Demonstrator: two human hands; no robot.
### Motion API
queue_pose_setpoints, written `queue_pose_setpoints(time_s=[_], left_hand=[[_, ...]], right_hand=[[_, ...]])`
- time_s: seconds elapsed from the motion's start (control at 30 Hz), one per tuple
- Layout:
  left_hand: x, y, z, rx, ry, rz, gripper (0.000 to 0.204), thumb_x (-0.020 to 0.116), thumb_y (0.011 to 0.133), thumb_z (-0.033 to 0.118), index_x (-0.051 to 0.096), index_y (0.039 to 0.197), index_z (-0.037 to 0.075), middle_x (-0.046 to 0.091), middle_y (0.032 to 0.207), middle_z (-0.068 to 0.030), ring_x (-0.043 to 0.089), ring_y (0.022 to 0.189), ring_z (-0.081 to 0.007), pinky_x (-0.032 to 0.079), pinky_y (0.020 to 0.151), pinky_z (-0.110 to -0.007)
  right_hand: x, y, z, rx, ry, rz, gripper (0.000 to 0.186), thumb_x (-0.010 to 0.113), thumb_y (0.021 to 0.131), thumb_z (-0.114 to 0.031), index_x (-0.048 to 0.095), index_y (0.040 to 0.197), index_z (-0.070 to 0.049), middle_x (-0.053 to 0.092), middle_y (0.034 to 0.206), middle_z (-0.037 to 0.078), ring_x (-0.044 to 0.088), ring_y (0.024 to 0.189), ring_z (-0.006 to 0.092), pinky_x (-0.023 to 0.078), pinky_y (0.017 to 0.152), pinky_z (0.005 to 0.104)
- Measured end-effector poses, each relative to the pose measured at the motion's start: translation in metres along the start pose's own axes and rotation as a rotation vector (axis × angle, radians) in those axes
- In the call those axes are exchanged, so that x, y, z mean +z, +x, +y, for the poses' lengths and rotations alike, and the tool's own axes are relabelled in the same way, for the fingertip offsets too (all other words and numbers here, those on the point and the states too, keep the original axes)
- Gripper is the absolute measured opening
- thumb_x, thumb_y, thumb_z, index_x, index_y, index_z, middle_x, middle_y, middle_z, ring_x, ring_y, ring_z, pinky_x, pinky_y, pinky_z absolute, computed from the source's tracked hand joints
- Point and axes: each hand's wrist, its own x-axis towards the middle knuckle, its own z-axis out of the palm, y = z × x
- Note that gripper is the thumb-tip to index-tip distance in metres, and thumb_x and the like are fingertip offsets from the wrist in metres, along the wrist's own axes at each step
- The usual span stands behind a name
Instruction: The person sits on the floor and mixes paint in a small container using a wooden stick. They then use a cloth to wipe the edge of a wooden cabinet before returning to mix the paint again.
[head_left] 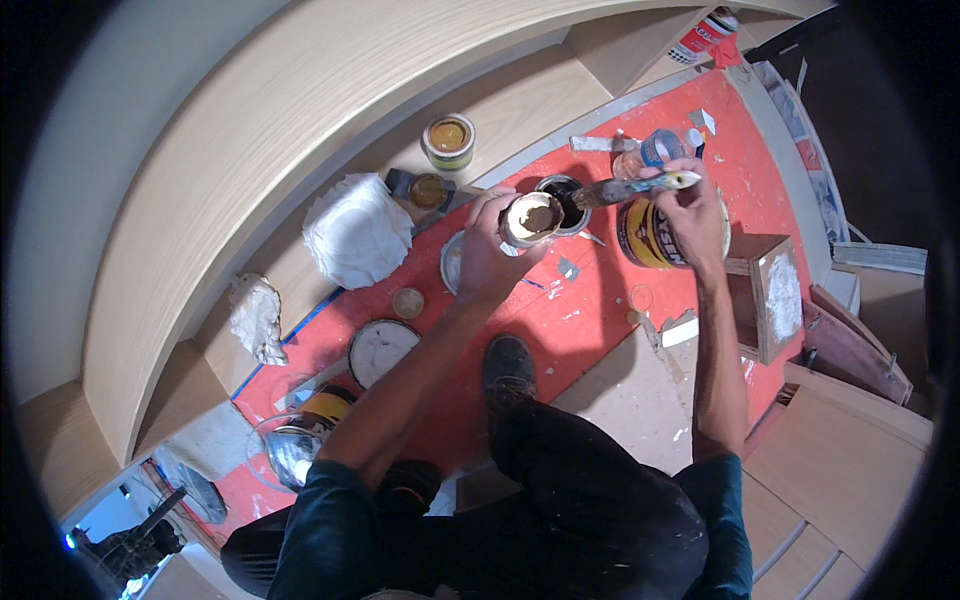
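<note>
My left hand point(485, 248) is closed around a small can point(532, 218), its mouth tilted toward me and showing a pale inside with brown stuff in it. My right hand point(693, 215) grips a paintbrush point(625, 188) with a worn, paint-stained handle. The brush's dark bristles point left, over the mouth of a small open tin point(571, 197) with dark contents, just beyond the held can. I cannot tell whether the bristles touch the tin. A large black and yellow can point(640, 232) stands under my right hand.
Red sheeting point(590, 300) covers the floor, with lids point(385, 352) and scraps on it. A yellowish open jar point(449, 140) and a white cloth bundle point(358, 228) sit on the curved wooden shelf. Behind my right hand is a clear bottle point(660, 148); a wooden box point(772, 300) stands beside my right forearm.
</note>
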Motion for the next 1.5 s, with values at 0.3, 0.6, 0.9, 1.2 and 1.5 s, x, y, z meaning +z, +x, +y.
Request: queue_pose_setpoints(time_s=[0.3,0.6,0.9,1.2,1.5], left_hand=[[-0.032,-0.036,0.017,-0.14,-0.133,0.031,0.072,0.093,0.072,0.008,0.053,0.132,0.0,0.051,0.138,-0.0127,0.061,0.125,-0.0238,0.06,0.1,-0.037],[-0.087,-0.065,0.086,0.014,-0.08,-0.119,0.073,0.091,0.074,0.008,0.053,0.136,0.003,0.053,0.138,-0.0114,0.06,0.127,-0.0231,0.054,0.107,-0.037],[-0.133,-0.091,0.146,-0.092,-0.312,-0.171,0.071,0.09,0.075,0.003,0.055,0.136,0.001,0.052,0.145,-0.0095,0.055,0.133,-0.0189,0.047,0.114,-0.036],[-0.17,-0.132,0.192,-0.03,0.058,-0.221,0.077,0.093,0.074,0.02,0.054,0.138,0.0,0.064,0.13,-0.0144,0.063,0.122,-0.0215,0.052,0.105,-0.036],[-0.215,-0.159,0.186,-0.082,-0.178,0.03,0.065,0.087,0.077,0.014,0.056,0.132,0.002,0.066,0.124,-0.0141,0.066,0.118,-0.0205,0.053,0.102,-0.035]], right_hand=[[0.055,0.004,0.05,0.008,-0.238,-0.119,0.025,0.071,0.09,-0.002,0.062,0.113,-0.001,0.074,0.108,0.012,0.072,0.099,0.0184,0.056,0.09,0.0335],[0.104,-0.044,-0.051,-0.039,-0.121,-0.423,0.031,0.065,0.103,-0.024,0.07,0.123,0.0,0.074,0.117,0.01,0.066,0.115,0.021,0.049,0.103,0.0374],[0.159,-0.085,-0.084,0.306,0.46,-0.622,0.03,0.065,0.105,-0.025,0.072,0.124,-0.004,0.072,0.103,0.001,0.061,0.091,0.0067,0.052,0.083,0.025],[0.074,-0.072,-0.146,-0.028,0.311,-0.284,0.019,0.064,0.105,-0.022,0.07,0.112,-0.005,0.068,0.1,0.001,0.057,0.081,0.0076,0.049,0.077,0.0274],[0.104,-0.099,-0.325,-0.561,-0.255,-0.509,0.011,0.068,0.099,-0.011,0.066,0.102,0.0,0.075,0.097,0.01,0.07,0.081,0.0163,0.056,0.07,0.0314]])
